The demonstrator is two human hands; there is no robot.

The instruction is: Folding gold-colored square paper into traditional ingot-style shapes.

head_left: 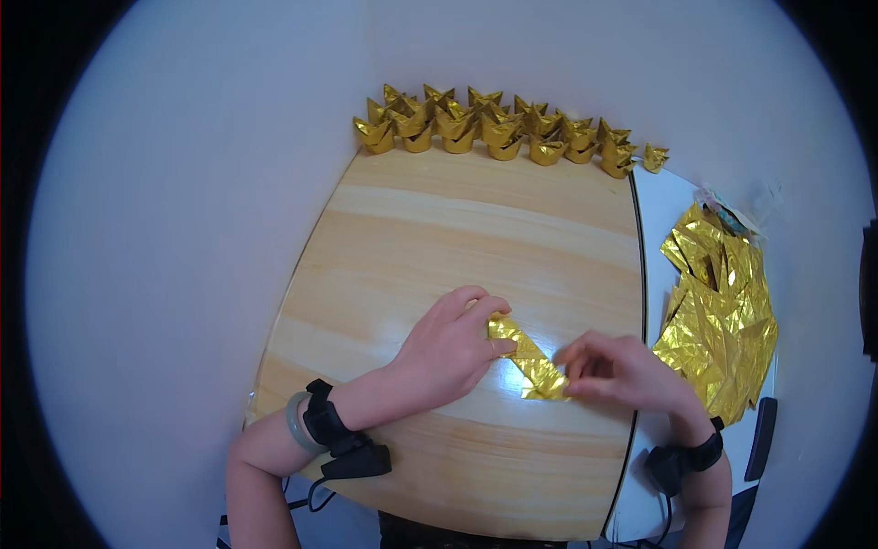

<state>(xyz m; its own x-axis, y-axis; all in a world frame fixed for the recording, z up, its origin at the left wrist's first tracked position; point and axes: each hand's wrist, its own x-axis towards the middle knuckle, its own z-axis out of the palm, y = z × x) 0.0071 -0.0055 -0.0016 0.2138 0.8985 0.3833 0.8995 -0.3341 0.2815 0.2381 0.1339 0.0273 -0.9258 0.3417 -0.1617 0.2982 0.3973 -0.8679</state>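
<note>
A folded strip of shiny gold foil paper point(540, 373) lies slantwise low over the wooden table, its creased surface catching the light. My left hand point(448, 352) is closed on the strip's upper left end, with fingers bent over it and the thumb at its near side. At the lower right end, my right hand point(617, 371) has curled fingers pinching the foil's corner. Part of each end is hidden under the fingers.
Along the far edge of the wooden table point(439, 247) stand several folded gold paper ingots point(503, 133) in rows. On the white surface to the right lies a pile of gold foil sheets point(722, 316), beside a dark bar-shaped object point(761, 439). Walls rise at the left and back.
</note>
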